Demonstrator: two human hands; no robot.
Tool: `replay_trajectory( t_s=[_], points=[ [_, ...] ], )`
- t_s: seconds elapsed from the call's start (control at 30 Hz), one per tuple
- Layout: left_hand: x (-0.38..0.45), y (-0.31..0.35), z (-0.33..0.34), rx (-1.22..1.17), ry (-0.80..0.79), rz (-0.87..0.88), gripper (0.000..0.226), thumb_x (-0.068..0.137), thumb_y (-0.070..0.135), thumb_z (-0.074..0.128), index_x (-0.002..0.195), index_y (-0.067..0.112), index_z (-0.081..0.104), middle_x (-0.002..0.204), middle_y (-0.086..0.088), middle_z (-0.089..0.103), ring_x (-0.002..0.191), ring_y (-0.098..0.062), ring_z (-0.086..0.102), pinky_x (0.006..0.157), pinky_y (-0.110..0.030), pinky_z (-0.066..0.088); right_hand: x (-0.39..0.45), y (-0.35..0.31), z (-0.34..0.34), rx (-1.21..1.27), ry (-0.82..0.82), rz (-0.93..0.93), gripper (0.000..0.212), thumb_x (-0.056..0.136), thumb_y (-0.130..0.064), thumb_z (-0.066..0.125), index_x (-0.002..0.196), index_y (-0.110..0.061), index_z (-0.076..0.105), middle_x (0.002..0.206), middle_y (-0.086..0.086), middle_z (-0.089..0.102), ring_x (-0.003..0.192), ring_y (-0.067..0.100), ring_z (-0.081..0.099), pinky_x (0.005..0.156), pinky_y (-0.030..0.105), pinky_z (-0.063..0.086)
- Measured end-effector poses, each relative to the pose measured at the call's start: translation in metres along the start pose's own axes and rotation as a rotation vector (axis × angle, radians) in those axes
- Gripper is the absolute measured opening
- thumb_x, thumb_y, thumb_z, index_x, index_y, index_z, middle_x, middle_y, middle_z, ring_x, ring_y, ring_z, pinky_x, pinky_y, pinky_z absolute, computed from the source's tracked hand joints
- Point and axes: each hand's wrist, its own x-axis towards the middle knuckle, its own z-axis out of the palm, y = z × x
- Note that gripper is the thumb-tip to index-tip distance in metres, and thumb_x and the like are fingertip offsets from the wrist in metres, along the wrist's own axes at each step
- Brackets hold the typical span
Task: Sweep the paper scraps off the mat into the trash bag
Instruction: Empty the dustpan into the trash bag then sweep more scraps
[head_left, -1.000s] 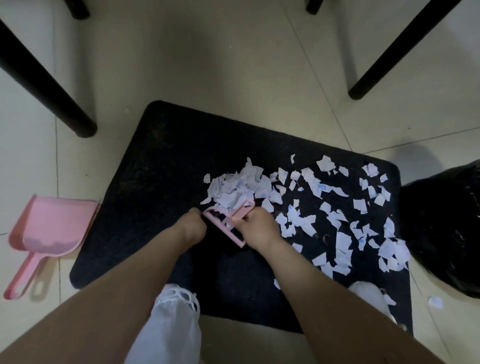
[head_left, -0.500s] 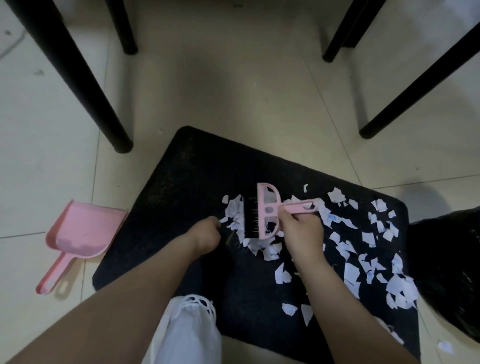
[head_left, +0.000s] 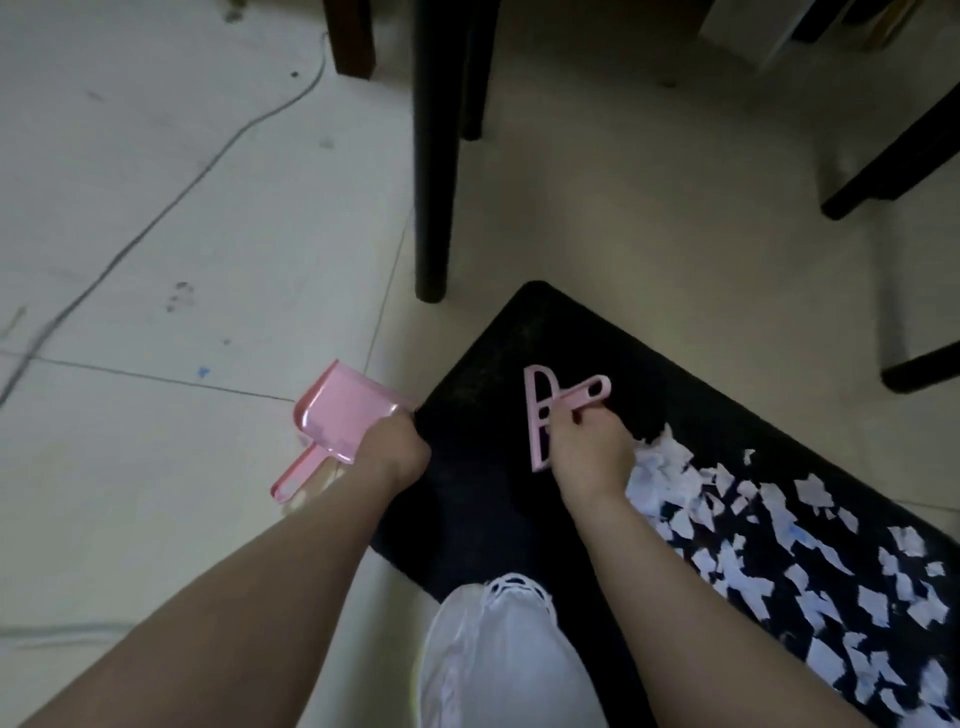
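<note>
The main risk here is scatter. The paper scraps (head_left: 769, 545) lie loose and light across the black mat (head_left: 483, 415), piled thickest just beside the right hand (head_left: 589, 452) and spreading away from it toward the mat's far end. A fast or high stroke of the pink hand brush (head_left: 543, 415) would likely flick them off the mat's edge onto the tiled floor (head_left: 182, 234) rather than gather them. The pink dustpan (head_left: 343, 413) sits on the floor touching the mat's corner, on the opposite side of the brush from the scraps, so the heap would have to travel the bare stretch of mat to reach it; if the pan's lip rides above the mat edge, scraps could slip underneath. The trash bag is not in view, so carrying a full pan to it may spill some.

The right hand is clenched round the brush handle, wrist bent down, brush head lifted clear of the scraps with its long edge pointing away from the person. The left hand (head_left: 392, 449) reaches forward with the forearm low, its curled fingers at the dustpan's mat-side edge; whether they actually grasp the pan or only touch it I cannot tell. A white-clad knee (head_left: 498, 654) rests on the mat's near edge between the forearms.
</note>
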Motion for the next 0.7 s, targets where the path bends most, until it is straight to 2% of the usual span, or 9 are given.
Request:
replay_trajectory(
  t_s=[0.1, 0.17, 0.23, 0.3, 0.4, 0.47, 0.6, 0.7],
  points=[
    [0.011, -0.030, -0.017, -0.020, 0.034, -0.051, 0.046, 0.094, 0.007, 0.043, 0.139, 0.001, 0.039, 0.136, -0.016, 0.050, 0.125, -0.030, 0.049, 0.101, -0.032, 0.040, -0.003, -0.038, 0.039, 0.030, -0.090, -0.061, 0.048, 0.100, -0.038, 0.035, 0.062, -0.017, 0.055, 0.065, 0.000, 0.060, 0.064, 0.021, 0.059, 0.059, 0.029, 0.046],
    [0.018, -0.050, -0.023, -0.030, 0.082, -0.109, 0.042, 0.089, 0.003, 0.042, 0.131, 0.004, 0.044, 0.132, -0.017, 0.050, 0.119, -0.033, 0.051, 0.093, -0.037, 0.045, -0.006, -0.054, 0.058, 0.029, -0.160, -0.077, 0.042, 0.098, -0.041, 0.036, 0.072, -0.019, 0.062, 0.072, 0.000, 0.064, 0.071, 0.021, 0.063, 0.068, 0.031, 0.052],
    [0.023, -0.064, -0.024, -0.012, 0.137, -0.182, 0.035, 0.083, 0.001, 0.042, 0.117, 0.007, 0.048, 0.122, -0.015, 0.051, 0.109, -0.034, 0.052, 0.086, -0.040, 0.047, -0.007, -0.061, 0.073, 0.034, -0.218, -0.091, 0.035, 0.097, -0.038, 0.040, 0.079, -0.018, 0.063, 0.080, 0.003, 0.068, 0.075, 0.022, 0.065, 0.070, 0.033, 0.054],
    [0.025, -0.077, -0.021, 0.023, 0.156, -0.254, 0.036, 0.083, 0.003, 0.043, 0.119, 0.009, 0.046, 0.120, -0.012, 0.050, 0.110, -0.031, 0.050, 0.087, -0.040, 0.047, -0.008, -0.064, 0.085, 0.023, -0.272, -0.109, 0.031, 0.096, -0.034, 0.041, 0.082, -0.017, 0.062, 0.084, 0.004, 0.069, 0.076, 0.022, 0.066, 0.065, 0.031, 0.054],
    [0.029, -0.089, -0.009, 0.086, 0.168, -0.308, 0.043, 0.087, 0.006, 0.044, 0.129, 0.012, 0.041, 0.120, -0.009, 0.051, 0.114, -0.029, 0.050, 0.089, -0.037, 0.043, -0.007, -0.065, 0.092, -0.004, -0.325, -0.120, 0.028, 0.095, -0.032, 0.043, 0.085, -0.015, 0.063, 0.080, 0.001, 0.068, 0.069, 0.017, 0.064, 0.051, 0.022, 0.042],
    [0.033, -0.093, -0.001, 0.111, 0.163, -0.322, 0.044, 0.088, 0.007, 0.042, 0.132, 0.013, 0.036, 0.120, -0.010, 0.052, 0.113, -0.029, 0.051, 0.091, -0.039, 0.042, -0.007, -0.063, 0.095, -0.007, -0.340, -0.098, 0.028, 0.093, -0.032, 0.045, 0.086, -0.014, 0.065, 0.077, 0.001, 0.068, 0.066, 0.015, 0.064, 0.050, 0.022, 0.042],
    [0.038, -0.097, 0.005, 0.098, 0.128, -0.297, 0.031, 0.090, 0.008, 0.039, 0.120, 0.015, 0.043, 0.113, -0.011, 0.053, 0.106, -0.032, 0.052, 0.087, -0.041, 0.043, -0.006, -0.055, 0.098, 0.110, -0.342, 0.006, 0.027, 0.087, -0.040, 0.054, 0.080, -0.017, 0.067, 0.071, -0.001, 0.068, 0.067, 0.016, 0.066, 0.060, 0.027, 0.053],
    [0.035, -0.090, 0.003, 0.121, 0.148, -0.295, 0.025, 0.090, 0.011, 0.043, 0.114, 0.012, 0.049, 0.113, -0.012, 0.048, 0.107, -0.033, 0.048, 0.089, -0.041, 0.045, -0.002, -0.052, 0.089, 0.105, -0.318, 0.005, 0.031, 0.090, -0.042, 0.052, 0.076, -0.017, 0.066, 0.065, -0.003, 0.065, 0.060, 0.013, 0.063, 0.053, 0.024, 0.046]
  ],
)
